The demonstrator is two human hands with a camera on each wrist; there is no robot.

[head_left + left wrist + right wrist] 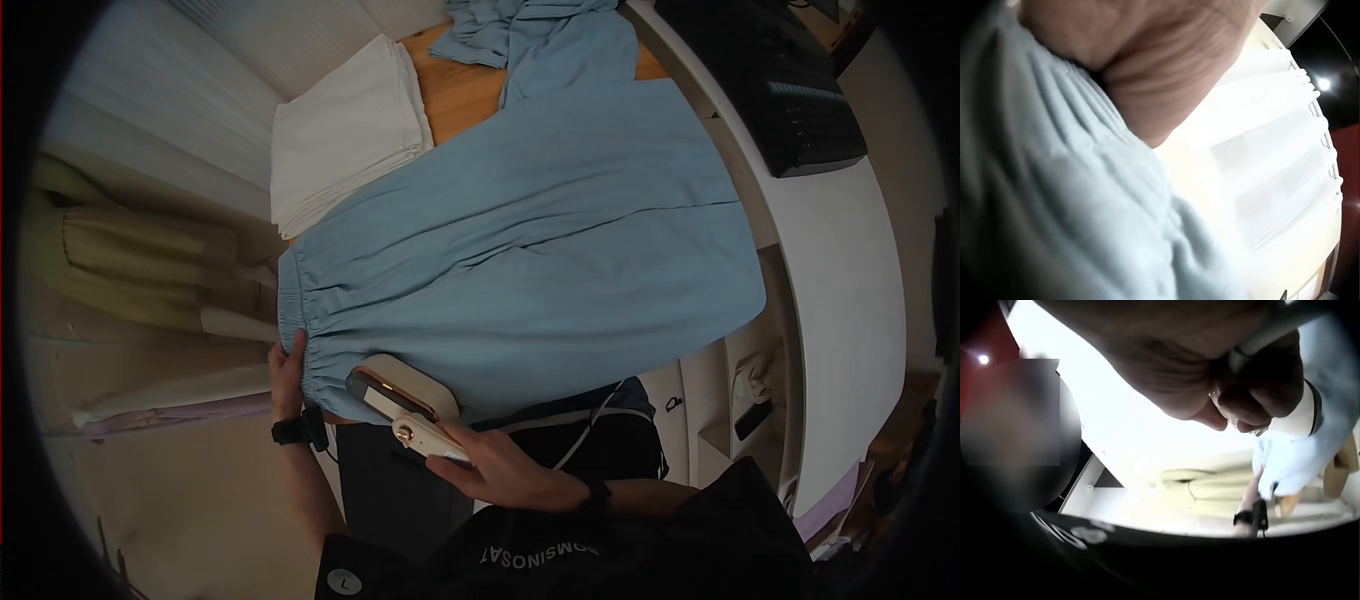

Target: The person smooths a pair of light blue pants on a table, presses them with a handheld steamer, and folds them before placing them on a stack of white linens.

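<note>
A light blue garment (560, 230) with a gathered elastic waistband (290, 290) lies spread out, its waist end to the left. At the near corner of that waistband my left hand (287, 372) grips the cloth, thumb on top. The left wrist view has the hand's heel (1166, 81) beside the gathered fabric (1085, 144); its fingertips are hidden. My right hand (500, 468) holds a cream handheld garment steamer (425, 385) by its handle, with the head over the garment's near edge, close to the waistband. In the right wrist view curled fingers (1254, 403) wrap the handle.
Folded white cloth (345, 130) lies on the wooden tabletop (455, 85) behind the garment, and more blue cloth (570, 45) is bunched at the back. A white cord (590, 425) hangs near my right hand. To the right curves a white desk (850, 260) bearing a black keyboard (800, 110).
</note>
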